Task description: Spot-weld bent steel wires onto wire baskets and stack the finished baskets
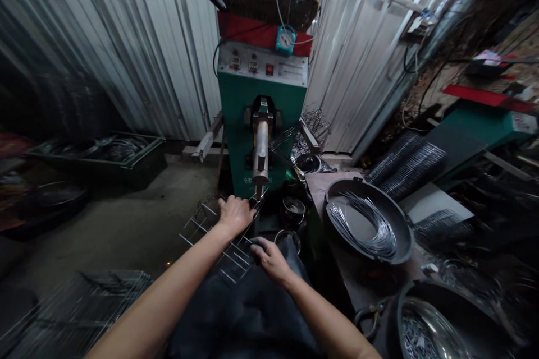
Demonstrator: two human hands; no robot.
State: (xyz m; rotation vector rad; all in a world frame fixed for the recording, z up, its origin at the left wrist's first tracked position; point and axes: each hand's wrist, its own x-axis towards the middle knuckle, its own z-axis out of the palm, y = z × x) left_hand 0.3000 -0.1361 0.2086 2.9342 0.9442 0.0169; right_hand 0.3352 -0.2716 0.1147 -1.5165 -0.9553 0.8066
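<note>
Below the green welder (261, 123), I have my left hand (236, 215) closed on a wire grid (219, 242) by the electrode (261, 151), my right hand (270, 258) apart at its near edge, though I cannot tell if it grips.

The rack (200, 228) is made from thin steel wire, smooth and a little bright. The machine (261, 106) has a body of green painted metal with soft gloss, and its ram (261, 151) is bare grey metal. The wall (362, 67) is ribbed sheet metal, pale and shiny. The wide pan (370, 196) looks dark and matt, and the apron (240, 314) is dull black cloth. The floor (126, 224) is rough grey concrete.
</note>
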